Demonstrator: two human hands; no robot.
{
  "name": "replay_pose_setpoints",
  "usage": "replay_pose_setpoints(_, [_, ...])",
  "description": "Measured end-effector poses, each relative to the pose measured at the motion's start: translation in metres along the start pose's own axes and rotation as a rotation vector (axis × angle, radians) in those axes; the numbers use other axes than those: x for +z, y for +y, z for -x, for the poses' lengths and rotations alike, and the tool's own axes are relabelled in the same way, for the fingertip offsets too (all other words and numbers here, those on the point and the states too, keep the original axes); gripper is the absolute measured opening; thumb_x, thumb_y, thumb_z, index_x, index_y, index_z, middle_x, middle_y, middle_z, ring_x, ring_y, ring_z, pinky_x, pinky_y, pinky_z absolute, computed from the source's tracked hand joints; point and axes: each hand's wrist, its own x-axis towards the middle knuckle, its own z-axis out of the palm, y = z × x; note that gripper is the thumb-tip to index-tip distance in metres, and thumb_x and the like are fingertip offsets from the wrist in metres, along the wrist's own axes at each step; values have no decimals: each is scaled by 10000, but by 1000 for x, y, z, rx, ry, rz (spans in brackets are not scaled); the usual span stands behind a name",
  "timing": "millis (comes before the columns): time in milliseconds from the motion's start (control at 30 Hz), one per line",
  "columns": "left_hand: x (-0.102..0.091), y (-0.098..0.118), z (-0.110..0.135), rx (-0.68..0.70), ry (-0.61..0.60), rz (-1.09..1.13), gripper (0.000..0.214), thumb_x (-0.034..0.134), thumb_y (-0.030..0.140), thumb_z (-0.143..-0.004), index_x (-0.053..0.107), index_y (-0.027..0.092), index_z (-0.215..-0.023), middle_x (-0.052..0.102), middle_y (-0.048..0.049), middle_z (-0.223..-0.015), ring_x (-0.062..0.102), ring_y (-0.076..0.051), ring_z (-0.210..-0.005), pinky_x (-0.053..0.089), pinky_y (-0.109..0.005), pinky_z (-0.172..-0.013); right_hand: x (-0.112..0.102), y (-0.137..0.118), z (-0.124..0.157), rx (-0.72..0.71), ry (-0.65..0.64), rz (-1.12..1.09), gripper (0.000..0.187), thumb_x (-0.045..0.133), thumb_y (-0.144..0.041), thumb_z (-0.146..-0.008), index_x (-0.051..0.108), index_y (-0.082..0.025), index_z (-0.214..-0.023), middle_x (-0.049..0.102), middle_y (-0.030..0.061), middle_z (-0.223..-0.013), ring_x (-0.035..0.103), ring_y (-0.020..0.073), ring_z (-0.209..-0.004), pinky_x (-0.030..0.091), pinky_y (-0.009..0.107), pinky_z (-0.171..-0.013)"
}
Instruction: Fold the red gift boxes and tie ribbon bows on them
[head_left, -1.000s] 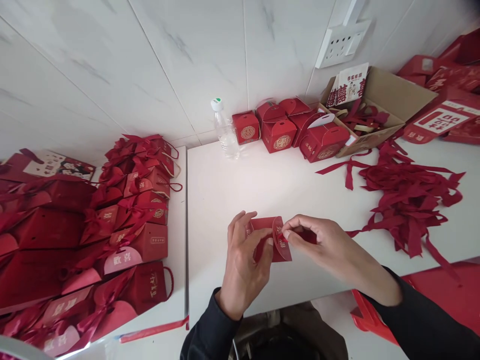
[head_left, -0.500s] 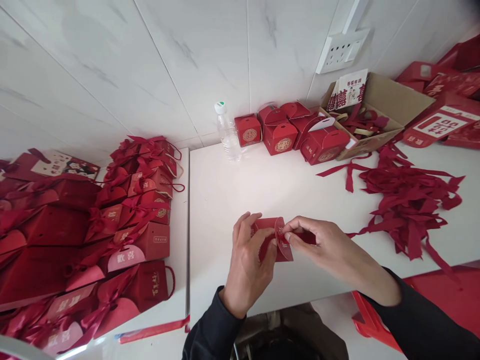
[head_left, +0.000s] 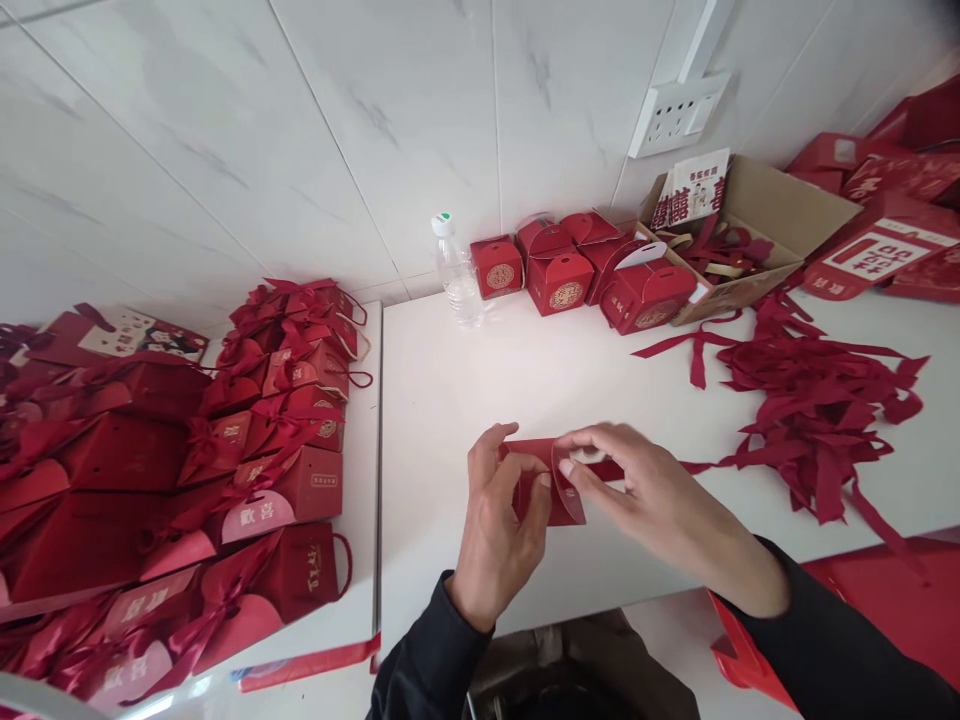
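Note:
A small red paper gift box (head_left: 534,450) with rounded flaps stands on the white table between my hands. My left hand (head_left: 502,515) is closed around its near left side, thumb and forefinger pinched together at the inner face of the right flap. Whether a ribbon tip is between them is hidden. My right hand (head_left: 626,470) grips the right flap (head_left: 568,490), thumb on its outer face. A dark red ribbon (head_left: 613,470) runs from the flap behind my right fingers toward the ribbon pile. A pale loop shows under those fingers.
Several finished red boxes with bows (head_left: 300,480) crowd the left table. Along the wall stand a water bottle (head_left: 459,280), several red boxes (head_left: 559,280) and an open carton (head_left: 780,230) of ribbons. A loose ribbon pile (head_left: 817,420) lies right; a red stool (head_left: 885,600) is below.
My right fingers have shifted from a pinch at the flap's middle to a hold nearer its top edge. More ribbon shows stretched out to the right. My left hand has barely moved.

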Motion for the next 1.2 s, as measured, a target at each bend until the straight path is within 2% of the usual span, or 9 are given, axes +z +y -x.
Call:
replay_pose_setpoints(67, [-2, 2, 1, -13, 44, 52, 114, 519, 159, -997, 609, 228, -1005, 501, -119, -1382, 418, -264, -1415, 499, -432, -1036, 3, -1, -1, -93, 37, 20, 288, 485, -428, -1007, 655, -277, -1182, 619, 102, -1303, 543, 299, -1268, 585, 344, -689])
replay_pose_setpoints(100, [-3, 3, 2, -14, 68, 72, 114, 515, 168, -1003, 607, 235, -1014, 490, -113, -1398, 420, -258, -1416, 493, -428, -1042, 4, -3, -1, -123, 16, 12, 278, 475, -422, -1016, 655, -279, -1174, 585, 105, -1345, 499, 300, -1317, 587, 330, -672])
replay_pose_setpoints(167, [-5, 4, 4, -11, 108, 80, 121, 518, 174, -1004, 598, 251, -1053, 486, -99, -1401, 427, -250, -1409, 476, -426, -1055, 7, -5, -2, -141, -49, -22, 231, 471, -396, -1026, 658, -271, -1078, 572, 101, -1333, 493, 281, -1317, 591, 320, -685])
replay_pose_setpoints(233, [-7, 4, 7, -15, 139, 40, 197, 553, 172, -979, 565, 263, -1154, 504, -100, -1360, 448, -254, -1370, 462, -438, -1058, 10, -7, -4, -146, -61, -38, 194, 479, -365, -1024, 637, -256, -993, 591, 99, -1270, 525, 268, -1270, 592, 345, -745])
replay_pose_setpoints(333, [-10, 0, 14, -73, 151, -1, 413, 605, 186, -930, 465, 257, -1313, 551, -94, -1207, 553, -231, -1144, 505, -406, -948, 15, -7, -6, -165, -44, -8, 168, 477, -312, -1015, 619, -246, -953, 596, 102, -1238, 546, 271, -1237, 579, 397, -815])
replay_pose_setpoints(400, [-10, -2, 18, -130, 139, 43, 422, 589, 204, -940, 444, 255, -1334, 569, -68, -1096, 578, -195, -981, 518, -364, -858, 19, -6, -8, -178, -57, 27, 161, 488, -288, -1004, 619, -243, -922, 588, 105, -1259, 541, 280, -1246, 569, 428, -854])
replay_pose_setpoints(467, [-11, -4, 21, -166, 135, 104, 387, 560, 220, -964, 445, 256, -1331, 576, -55, -1054, 579, -179, -926, 514, -347, -831, 22, -5, -8, -192, -71, 53, 156, 501, -274, -997, 619, -240, -901, 581, 108, -1279, 532, 288, -1260, 558, 458, -893])
replay_pose_setpoints(700, [-12, -5, 21, -171, 129, 163, 375, 547, 230, -975, 452, 269, -1336, 589, -53, -1077, 582, -179, -964, 497, -353, -868, 29, -6, -13, -217, -91, 77, 153, 509, -230, -987, 611, -228, -874, 579, 114, -1278, 498, 290, -1295, 514, 516, -997])
replay_pose_setpoints(1200, [-13, -6, 20, -166, 153, 161, 356, 536, 226, -981, 465, 262, -1328, 593, -47, -1033, 579, -176, -926, 496, -347, -853, 32, -9, -16, -184, -83, 92, 159, 505, -232, -987, 602, -233, -862, 619, 97, -1189, 547, 275, -1231, 510, 492, -995])
